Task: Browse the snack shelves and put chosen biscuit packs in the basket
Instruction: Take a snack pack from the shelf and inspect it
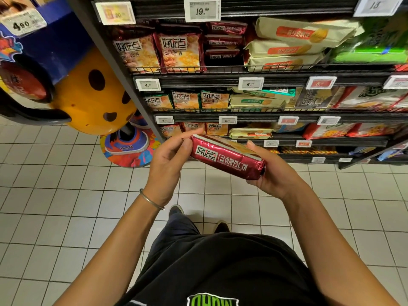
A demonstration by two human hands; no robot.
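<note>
Supermarket snack shelves (265, 72) fill the far right, tiled floor (55, 195) the near field, and a yellow spotted display figure (92, 96) the far left. The red biscuit pack (227, 159) is held clear of the shelves between 2 hands, its long axis running far-left to near-right. The left hand (167, 166) grips the far-left end and the right hand (271, 173) cups the near-right end. No basket is in view. Open room lies near and left; shelf edges stand just beyond the pack.

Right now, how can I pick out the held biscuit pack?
Before the snack shelves, over the tiled floor, the left hand and right hand grip one pack by its ends. Long and dark red, it alone is off the shelves.
</note>
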